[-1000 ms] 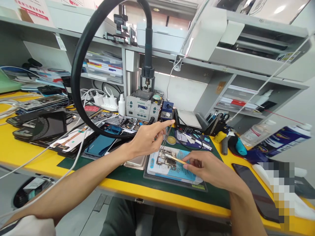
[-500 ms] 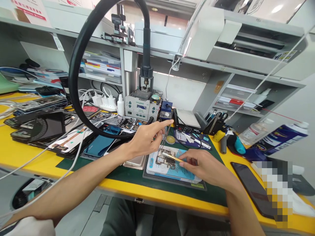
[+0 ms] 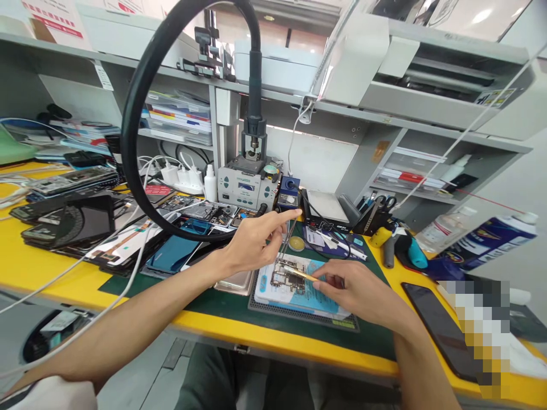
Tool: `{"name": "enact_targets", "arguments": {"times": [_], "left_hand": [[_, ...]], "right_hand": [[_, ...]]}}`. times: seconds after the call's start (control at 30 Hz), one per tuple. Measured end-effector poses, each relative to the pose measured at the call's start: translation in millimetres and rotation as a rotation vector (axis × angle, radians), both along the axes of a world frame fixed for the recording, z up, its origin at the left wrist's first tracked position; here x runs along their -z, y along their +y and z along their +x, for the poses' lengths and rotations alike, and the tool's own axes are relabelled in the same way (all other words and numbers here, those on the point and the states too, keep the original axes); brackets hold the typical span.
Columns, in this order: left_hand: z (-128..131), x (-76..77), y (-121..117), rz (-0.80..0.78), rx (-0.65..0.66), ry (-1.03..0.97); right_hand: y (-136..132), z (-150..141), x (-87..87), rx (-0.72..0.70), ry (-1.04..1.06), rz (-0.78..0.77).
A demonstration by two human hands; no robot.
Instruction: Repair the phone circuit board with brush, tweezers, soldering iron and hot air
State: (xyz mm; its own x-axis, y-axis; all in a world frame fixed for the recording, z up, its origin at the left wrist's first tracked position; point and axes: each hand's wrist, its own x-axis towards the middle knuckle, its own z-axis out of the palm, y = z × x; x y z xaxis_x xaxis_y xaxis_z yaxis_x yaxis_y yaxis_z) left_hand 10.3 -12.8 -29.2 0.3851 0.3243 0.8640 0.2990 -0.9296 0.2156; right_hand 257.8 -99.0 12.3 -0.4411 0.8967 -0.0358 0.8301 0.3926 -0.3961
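A bare phone circuit board (image 3: 289,277) lies on a white and light-blue pad (image 3: 314,293). My left hand (image 3: 258,239) is closed on a pair of thin metal tweezers (image 3: 285,244), its index finger stretched out to the right. The tweezers point down to the board's upper left edge. To the right, my right hand (image 3: 348,285) pinches a slim gold-handled tool (image 3: 304,275) with a pale tip. That tip rests at or just over the board's upper part; whether it is a brush or a blade I cannot tell.
A black hose (image 3: 130,114) loops beside my left hand, in front of a rework station (image 3: 243,185). Phones and parts lie at the left, including a blue phone back (image 3: 177,250). A small yellowish round tin (image 3: 296,244) stands behind the board. A black phone (image 3: 440,330) lies at right.
The gold-handled tool's tip has shifted very slightly to the right over the board. Both hands are otherwise in nearly the same place.
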Motion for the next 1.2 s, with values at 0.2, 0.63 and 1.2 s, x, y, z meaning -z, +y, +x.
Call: {"name": "enact_targets", "arguments": {"times": [0.2,0.63,1.2], "left_hand": [[0.0,-0.4,-0.6,0.003,-0.001,-0.002],[-0.8,1.0,-0.1,-0.023,-0.02,0.014],[-0.5,1.0,0.3,-0.011,-0.022,0.01]], "right_hand": [[0.2,-5.3,2.8,-0.026,0.015,0.038],[0.6,-4.6,2.8,-0.025,-0.009,0.021],[0.4,-7.8,2.9,-0.042,0.008,0.022]]}}
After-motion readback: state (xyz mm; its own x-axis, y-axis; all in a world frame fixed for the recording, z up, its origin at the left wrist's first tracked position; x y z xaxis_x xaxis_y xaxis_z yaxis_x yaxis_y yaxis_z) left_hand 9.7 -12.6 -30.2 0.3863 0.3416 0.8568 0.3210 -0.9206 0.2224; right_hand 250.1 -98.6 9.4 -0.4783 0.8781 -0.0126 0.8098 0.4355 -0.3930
